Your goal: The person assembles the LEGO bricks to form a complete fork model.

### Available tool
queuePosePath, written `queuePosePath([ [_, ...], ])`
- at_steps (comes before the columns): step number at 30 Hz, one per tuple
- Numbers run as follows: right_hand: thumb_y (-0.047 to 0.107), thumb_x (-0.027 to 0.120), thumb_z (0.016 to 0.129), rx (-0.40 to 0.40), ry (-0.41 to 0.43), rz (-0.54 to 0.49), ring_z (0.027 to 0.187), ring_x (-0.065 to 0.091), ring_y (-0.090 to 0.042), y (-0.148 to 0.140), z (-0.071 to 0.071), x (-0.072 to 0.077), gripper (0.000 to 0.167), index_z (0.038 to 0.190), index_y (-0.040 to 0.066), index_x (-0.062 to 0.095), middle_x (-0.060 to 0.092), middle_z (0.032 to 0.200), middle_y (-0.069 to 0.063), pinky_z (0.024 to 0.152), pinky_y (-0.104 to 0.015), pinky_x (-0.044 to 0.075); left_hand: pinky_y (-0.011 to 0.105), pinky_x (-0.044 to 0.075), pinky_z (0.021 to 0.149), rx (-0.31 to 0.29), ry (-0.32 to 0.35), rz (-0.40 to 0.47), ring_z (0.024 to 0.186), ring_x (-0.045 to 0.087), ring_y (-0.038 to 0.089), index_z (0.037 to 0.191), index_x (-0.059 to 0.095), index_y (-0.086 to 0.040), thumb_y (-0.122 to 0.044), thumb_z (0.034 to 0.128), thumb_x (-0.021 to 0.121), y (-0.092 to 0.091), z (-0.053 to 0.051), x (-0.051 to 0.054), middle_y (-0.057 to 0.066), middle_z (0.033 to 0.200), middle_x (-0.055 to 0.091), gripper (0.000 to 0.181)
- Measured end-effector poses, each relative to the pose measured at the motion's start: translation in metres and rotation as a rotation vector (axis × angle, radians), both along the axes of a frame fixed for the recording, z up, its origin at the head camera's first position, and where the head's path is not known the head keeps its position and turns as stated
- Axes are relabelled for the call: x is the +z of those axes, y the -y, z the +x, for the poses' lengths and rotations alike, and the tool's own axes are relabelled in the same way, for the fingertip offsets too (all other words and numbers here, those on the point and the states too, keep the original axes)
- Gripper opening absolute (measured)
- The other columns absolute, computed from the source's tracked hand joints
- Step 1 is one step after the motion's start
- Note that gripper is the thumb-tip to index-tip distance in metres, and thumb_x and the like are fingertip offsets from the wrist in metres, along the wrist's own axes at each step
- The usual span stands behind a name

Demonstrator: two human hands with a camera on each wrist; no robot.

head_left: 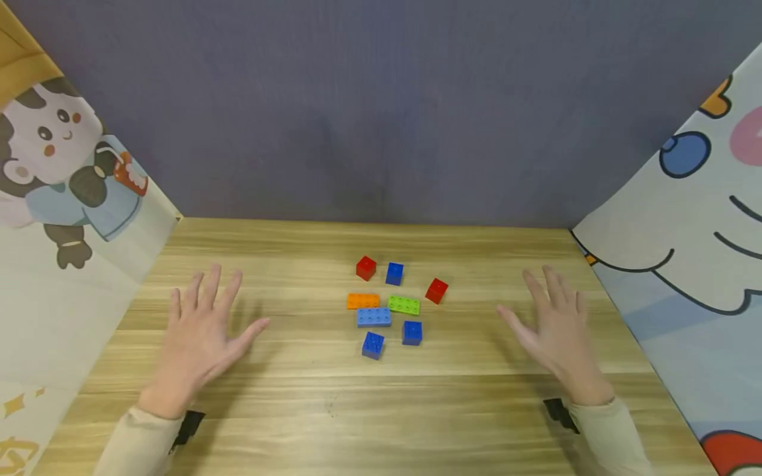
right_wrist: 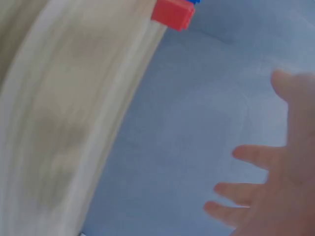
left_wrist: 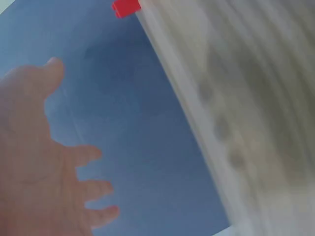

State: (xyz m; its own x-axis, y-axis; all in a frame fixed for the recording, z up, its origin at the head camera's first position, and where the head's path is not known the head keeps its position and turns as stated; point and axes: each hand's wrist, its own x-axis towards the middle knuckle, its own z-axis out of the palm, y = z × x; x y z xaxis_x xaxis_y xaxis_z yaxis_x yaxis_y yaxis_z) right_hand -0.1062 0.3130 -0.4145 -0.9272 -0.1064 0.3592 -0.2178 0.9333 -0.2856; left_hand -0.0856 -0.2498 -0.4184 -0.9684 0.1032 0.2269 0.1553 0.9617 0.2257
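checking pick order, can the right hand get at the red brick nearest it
Probably yes: the right hand looks empty, and only bare tabletop shows between it and that red brick.

Behind the wood-grain tabletop (head_left: 464, 416) rises a plain grey-blue backdrop (head_left: 381, 112). Along the tabletop's left side stands a pale printed panel (head_left: 113, 291) with a cartoon animal (head_left: 86, 158) in light blue (it holds a red cup (head_left: 132, 176) with a straw), while along the tabletop's right side a second printed panel (head_left: 655, 218) carries black-outlined artwork, including a blue oval (head_left: 684, 155) and a pink patch (head_left: 751, 135).
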Motion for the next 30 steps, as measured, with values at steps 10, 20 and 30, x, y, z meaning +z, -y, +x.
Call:
queuePosePath([
  [10,0.018,0.079,0.095,0.136,-0.135,-0.296,0.131,0.06,-0.05,0.026,-0.008,-0.02,0.054,0.142,-0.003,0.063,0.061,0.148,-0.026,0.11,-0.054,0.052,0.079,0.034,0.115,-0.159,0.006,0.322,0.147,0.041,0.057,0.163,0.041,-0.01,-0.042,0.0924,0.082,-0.024,-0.002,-0.017,0.027,0.168,0.038,0.088],
  [20,0.0,0.081,0.091,0.227,-0.062,-0.576,0.11,0.07,-0.002,0.057,-0.011,-0.021,0.048,0.137,0.003,0.068,0.073,0.132,-0.018,0.089,-0.013,0.059,0.058,0.057,0.104,-0.284,0.029,0.651,0.132,0.062,0.041,0.153,0.054,-0.007,-0.014,0.0861,0.09,-0.052,-0.003,-0.026,0.017,0.154,0.059,0.076],
  [30,0.0,0.078,0.095,0.291,0.126,-0.721,0.112,0.073,-0.014,0.08,-0.008,-0.027,0.041,0.135,0.0,0.067,0.07,0.132,-0.023,0.089,-0.017,0.06,0.059,0.056,0.107,-0.333,0.215,0.834,0.131,0.065,0.042,0.15,0.057,-0.008,-0.013,0.0857,0.089,-0.081,-0.001,-0.031,0.018,0.152,0.06,0.073],
])
